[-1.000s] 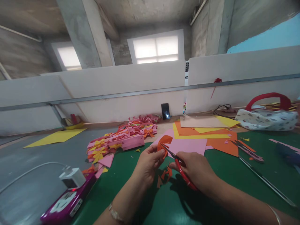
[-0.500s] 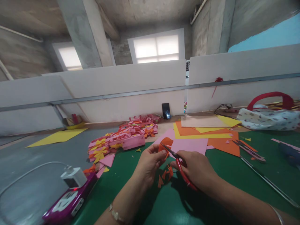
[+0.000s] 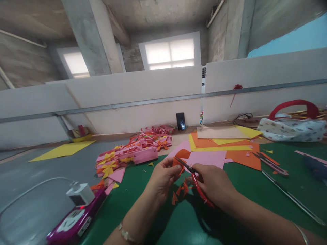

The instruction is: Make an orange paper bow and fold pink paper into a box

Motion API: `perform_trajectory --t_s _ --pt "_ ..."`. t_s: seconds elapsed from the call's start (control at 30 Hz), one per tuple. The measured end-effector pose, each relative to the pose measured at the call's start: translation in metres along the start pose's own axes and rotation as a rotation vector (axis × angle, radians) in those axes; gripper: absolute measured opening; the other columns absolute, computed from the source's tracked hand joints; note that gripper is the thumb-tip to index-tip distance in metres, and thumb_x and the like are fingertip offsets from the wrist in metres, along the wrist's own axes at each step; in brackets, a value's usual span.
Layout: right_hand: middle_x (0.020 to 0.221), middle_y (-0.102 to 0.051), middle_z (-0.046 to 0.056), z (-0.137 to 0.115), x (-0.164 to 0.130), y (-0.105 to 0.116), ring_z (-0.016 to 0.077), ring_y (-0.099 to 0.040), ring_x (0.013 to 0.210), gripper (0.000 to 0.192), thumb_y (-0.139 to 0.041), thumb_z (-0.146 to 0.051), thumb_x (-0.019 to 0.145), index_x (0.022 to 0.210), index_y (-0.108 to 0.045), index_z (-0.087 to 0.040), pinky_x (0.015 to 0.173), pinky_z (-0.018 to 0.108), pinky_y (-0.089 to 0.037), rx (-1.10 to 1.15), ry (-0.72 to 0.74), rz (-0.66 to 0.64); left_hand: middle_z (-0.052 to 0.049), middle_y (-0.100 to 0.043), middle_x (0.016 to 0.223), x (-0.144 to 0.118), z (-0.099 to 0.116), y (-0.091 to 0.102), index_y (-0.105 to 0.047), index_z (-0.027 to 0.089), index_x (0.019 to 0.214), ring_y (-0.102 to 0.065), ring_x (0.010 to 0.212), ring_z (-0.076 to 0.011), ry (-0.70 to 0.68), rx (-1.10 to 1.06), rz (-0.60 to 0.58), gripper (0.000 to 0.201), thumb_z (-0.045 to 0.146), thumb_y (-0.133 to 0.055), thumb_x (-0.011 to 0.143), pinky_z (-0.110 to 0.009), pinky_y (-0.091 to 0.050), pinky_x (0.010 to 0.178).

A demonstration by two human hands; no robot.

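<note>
A small folded piece of orange paper (image 3: 181,158) is pinched between the thumb and fingertips of the left hand (image 3: 163,178) and held just above the green mat (image 3: 158,217), toward the near middle of the tabletop; the red-handled scissors (image 3: 195,178) are gripped in the right hand (image 3: 213,185), the fingers closed round the handles, and the dark blades are laid across the paper's edge — whether they are parted or closed on it cannot be told. The step in hand is judged to be the snipping of small shapes out of the folded piece; orange offcuts (image 3: 180,194) are scattered on the mat directly beneath the hands. The next cut is judged to call for a slight turn of the paper in the left fingers, so that a fresh edge is offered to the blades, while the fingertips are kept clear of them.

Behind the hands, sheets of pink, yellow and orange paper (image 3: 219,149) are stacked toward the far right of the tabletop; a heap of pink paper bows (image 3: 133,151) is piled toward the far left; a purple power strip (image 3: 73,221) with a white charger plugged in is set at the near-left edge.

No brand, label or writing can be read anywhere — the dark phone (image 3: 180,121) propped at the far edge shows nothing legible.
</note>
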State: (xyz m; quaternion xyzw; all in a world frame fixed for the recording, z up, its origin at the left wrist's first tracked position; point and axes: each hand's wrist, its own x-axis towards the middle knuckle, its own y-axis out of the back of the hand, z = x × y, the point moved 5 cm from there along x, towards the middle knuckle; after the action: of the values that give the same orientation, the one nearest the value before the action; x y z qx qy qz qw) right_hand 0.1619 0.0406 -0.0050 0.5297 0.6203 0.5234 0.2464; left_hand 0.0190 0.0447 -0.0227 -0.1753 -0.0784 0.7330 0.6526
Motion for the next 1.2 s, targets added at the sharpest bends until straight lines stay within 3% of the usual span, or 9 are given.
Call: perform_trajectory --t_s 0.27,0.37,0.47,0.67,0.87,1.03,1.2 --pt "0.067 -0.066 0.001 0.0 -0.001 0.006 0.0157 -0.056 0.061 0.017 -0.054 -0.037 0.079 0.081 -0.062 -0.022 0.053 0.024 -0.03 0.152 0.009 0.068 0.0 -0.065 0.068 0.0 0.002 0.0 -0.063 0.016 0.073 -0.059 0.059 -0.007 0.016 0.011 -0.004 0.021 0.0 -0.065 0.06 -0.014 -0.043 0.053" --pt "0.068 -0.064 0.001 0.007 0.006 0.012 0.0146 -0.055 0.061 0.019 -0.055 -0.037 0.077 0.085 -0.063 -0.02 0.056 0.024 -0.037 0.436 -0.004 0.101 0.0 -0.065 0.068 0.0 0.003 0.002 -0.063 0.016 0.079 -0.058 0.057 -0.0067 0.056 0.025 -0.02 0.025 0.001 -0.067 0.059 -0.015 -0.043 0.053" --pt "0.066 -0.062 0.001 0.021 0.015 0.014 0.0142 -0.055 0.061 0.026 -0.06 -0.04 0.073 0.086 -0.06 -0.017 0.055 0.024 -0.04 0.765 -0.113 0.123 -0.001 -0.065 0.071 -0.001 0.004 0.002 -0.062 0.016 0.084 -0.058 0.057 -0.0072 0.095 0.04 -0.049 0.03 0.002 -0.069 0.058 -0.016 -0.043 0.053" --pt "0.057 -0.051 -0.004 0.033 0.02 0.007 0.0074 -0.042 0.039 0.037 -0.06 -0.049 0.071 0.088 -0.054 -0.018 0.038 0.022 -0.034 1.119 -0.296 0.013 0.001 -0.061 0.068 -0.006 0.005 -0.005 -0.065 0.015 0.079 -0.054 0.055 -0.0048 0.128 0.122 -0.245 0.025 0.006 -0.073 0.057 -0.014 -0.04 0.053" --pt "0.06 -0.052 -0.005 0.026 0.018 0.0 0.0085 -0.048 0.048 0.035 -0.067 -0.021 0.062 0.094 -0.054 -0.015 0.042 0.021 -0.036 1.214 -0.32 -0.044 0.001 -0.059 0.066 -0.005 0.002 -0.004 -0.064 0.015 0.075 -0.053 0.056 -0.0056 0.139 0.224 -0.284 0.021 0.016 -0.075 0.058 -0.016 -0.039 0.054" --pt "0.059 -0.053 -0.005 0.026 0.019 -0.003 0.0084 -0.05 0.049 0.034 -0.066 -0.017 0.061 0.093 -0.054 -0.014 0.046 0.021 -0.037 1.217 -0.311 -0.042 0.001 -0.056 0.058 -0.001 0.0 -0.004 -0.064 0.013 0.07 -0.047 0.048 -0.0054 0.11 0.294 -0.262 0.02 0.03 -0.072 0.064 -0.016 -0.033 0.046" --pt "0.062 -0.054 -0.004 0.023 0.016 -0.009 0.0088 -0.05 0.051 0.037 -0.067 -0.018 0.062 0.096 -0.054 -0.014 0.046 0.021 -0.037 1.213 -0.309 -0.115 0.002 -0.051 0.046 0.0 -0.004 -0.007 -0.064 0.012 0.061 -0.039 0.04 -0.0055 0.074 0.345 -0.284 0.015 0.025 -0.071 0.064 -0.018 -0.024 0.04"
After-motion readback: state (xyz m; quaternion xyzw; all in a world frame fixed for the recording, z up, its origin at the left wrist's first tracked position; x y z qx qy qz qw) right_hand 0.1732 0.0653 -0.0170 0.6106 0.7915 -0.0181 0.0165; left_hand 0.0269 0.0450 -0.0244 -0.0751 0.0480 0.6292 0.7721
